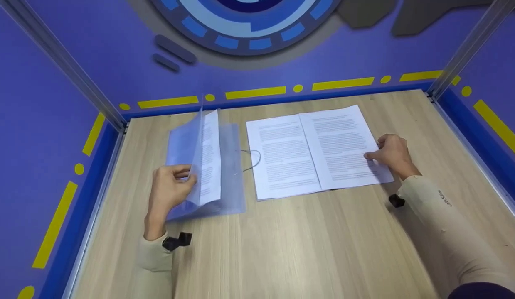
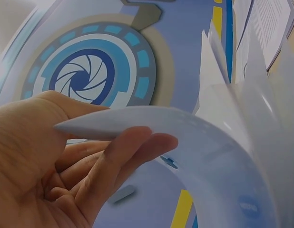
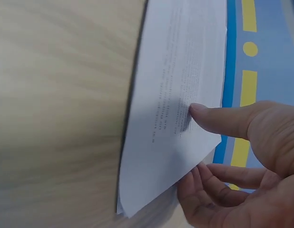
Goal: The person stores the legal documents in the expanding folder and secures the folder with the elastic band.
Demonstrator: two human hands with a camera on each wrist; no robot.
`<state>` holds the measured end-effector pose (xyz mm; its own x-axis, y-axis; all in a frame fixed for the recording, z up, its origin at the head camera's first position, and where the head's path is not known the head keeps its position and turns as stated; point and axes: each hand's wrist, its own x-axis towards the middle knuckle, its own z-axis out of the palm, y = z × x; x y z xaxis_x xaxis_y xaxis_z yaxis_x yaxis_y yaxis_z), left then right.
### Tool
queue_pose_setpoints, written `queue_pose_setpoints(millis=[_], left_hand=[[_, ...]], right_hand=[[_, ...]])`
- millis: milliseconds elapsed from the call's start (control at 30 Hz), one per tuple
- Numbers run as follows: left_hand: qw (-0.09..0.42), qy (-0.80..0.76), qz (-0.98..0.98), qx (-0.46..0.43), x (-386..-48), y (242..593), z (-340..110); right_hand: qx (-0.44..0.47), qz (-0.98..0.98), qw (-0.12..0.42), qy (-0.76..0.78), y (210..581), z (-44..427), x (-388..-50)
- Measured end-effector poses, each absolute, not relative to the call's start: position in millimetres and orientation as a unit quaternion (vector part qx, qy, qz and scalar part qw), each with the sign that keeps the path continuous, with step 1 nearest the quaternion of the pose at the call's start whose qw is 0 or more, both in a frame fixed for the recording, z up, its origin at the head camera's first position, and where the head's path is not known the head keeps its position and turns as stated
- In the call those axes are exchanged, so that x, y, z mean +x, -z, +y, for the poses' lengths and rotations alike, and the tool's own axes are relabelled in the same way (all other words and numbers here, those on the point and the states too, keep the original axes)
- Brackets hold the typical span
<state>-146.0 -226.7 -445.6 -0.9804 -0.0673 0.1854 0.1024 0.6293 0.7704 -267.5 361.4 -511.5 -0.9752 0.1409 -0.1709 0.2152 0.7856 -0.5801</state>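
Observation:
My left hand [image 1: 171,190] pinches the raised cover of a clear plastic folder [image 1: 232,191] on the left of the table. In the left wrist view the plastic cover [image 2: 185,130] bends in a curve between thumb and fingers. A printed sheet [image 1: 210,166] stands partly lifted inside the folder. To its right, two printed pages [image 1: 282,158] lie side by side. My right hand [image 1: 393,154] grips the right edge of the right-hand page [image 1: 340,145]. Its thumb presses on the print in the right wrist view, fingers [image 3: 190,192] under the page edge [image 3: 161,166].
A thin curved loop [image 1: 259,158] spans the gap between folder and pages. The wooden table [image 1: 290,249] is bounded by blue-purple panels [image 1: 324,66] at the back and sides, with metal posts [image 1: 469,50] at the corners.

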Motion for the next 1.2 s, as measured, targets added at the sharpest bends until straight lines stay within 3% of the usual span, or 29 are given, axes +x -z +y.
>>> queue_pose_setpoints(millis=[200,500,1200], left_hand=[[0.093,0.436,-0.895,-0.006,-146,444,-227],[0.097,0.437,-0.894,-0.007,-148,447,-226],[0.096,0.436,-0.895,-0.007,-149,450,-225]], right_hand=[[0.117,0.931,0.114,0.328,506,367,-270],[0.141,0.913,0.151,0.351,503,384,-276],[0.132,0.885,0.164,0.416,509,401,-282]])
